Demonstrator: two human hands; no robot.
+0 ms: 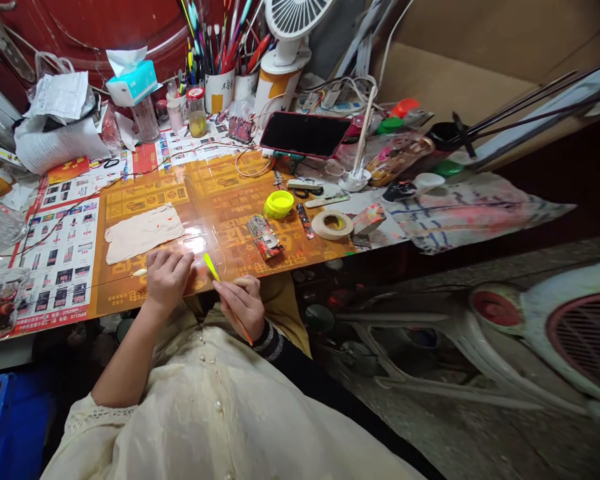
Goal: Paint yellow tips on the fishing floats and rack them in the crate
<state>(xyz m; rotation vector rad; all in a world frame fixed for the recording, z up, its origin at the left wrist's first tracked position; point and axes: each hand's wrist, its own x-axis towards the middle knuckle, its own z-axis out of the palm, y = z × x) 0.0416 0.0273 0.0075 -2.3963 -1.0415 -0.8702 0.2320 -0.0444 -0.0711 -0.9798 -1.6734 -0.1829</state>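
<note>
My left hand [167, 277] is curled at the table's front edge, closed around a thin rod. The rod's small white bulb [140, 272] pokes out on the left, like part of a fishing float; the rest is hidden under the fingers. My right hand [241, 303] pinches a slim paintbrush [211, 267] with an orange handle, its tip covered in bright yellow and pointing up and left. An open tub of fluorescent yellow paint [279, 205] stands beyond it. Between tub and hand lies a paint-spattered block [265, 237]. A creased white cloth [144, 233] lies beyond my left hand.
A tape roll [333, 225] lies near the front edge. Farther back are a propped phone [305, 134], a white fan [296, 19], a lidded jar [197, 112] and a brush pot [219, 93]. A blue crate [17, 420] stands below left.
</note>
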